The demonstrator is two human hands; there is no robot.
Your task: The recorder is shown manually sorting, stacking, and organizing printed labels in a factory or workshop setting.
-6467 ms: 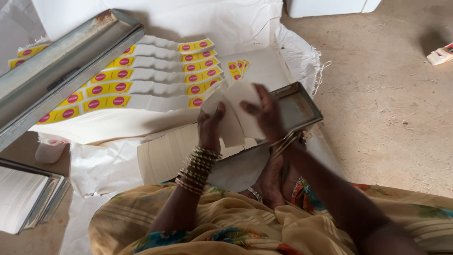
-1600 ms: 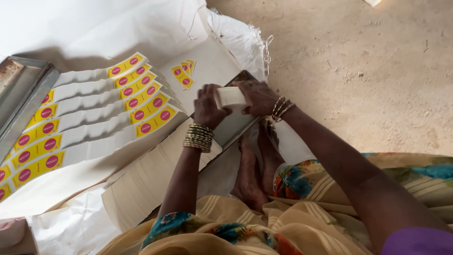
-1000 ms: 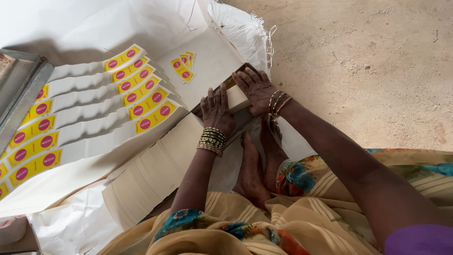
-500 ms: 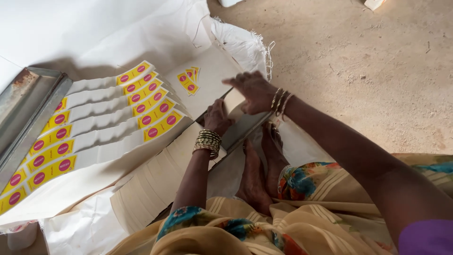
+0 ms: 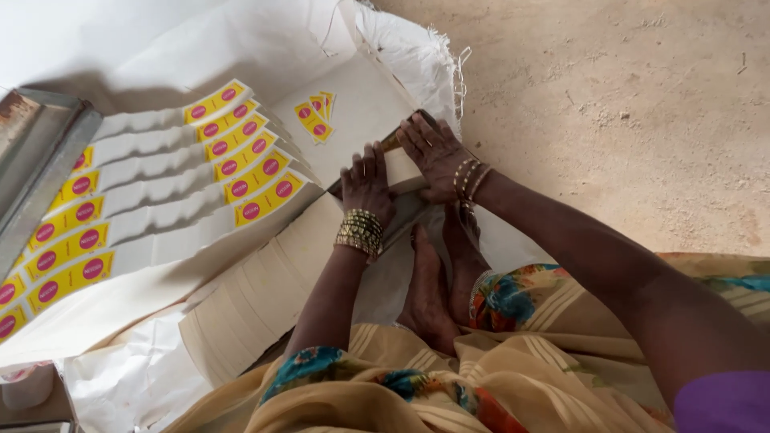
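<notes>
On the white woven sheet [image 5: 144, 48] spread over the floor, just past the person's bare feet [image 5: 437, 281], a small stack of pale paper pieces [image 5: 399, 170] lies on a dark metal tray [image 5: 405, 212], with the left hand [image 5: 367, 183] and right hand [image 5: 435, 154] both flat and spread open on it, pressing rather than gripping. The stack looks light, thin and limp, apt to slide or fan apart, so it is best pinched at opposite edges. It is plain cream, rectangular, unlike the yellow-and-red printed label strips [image 5: 241, 152] fanned out nearby.
</notes>
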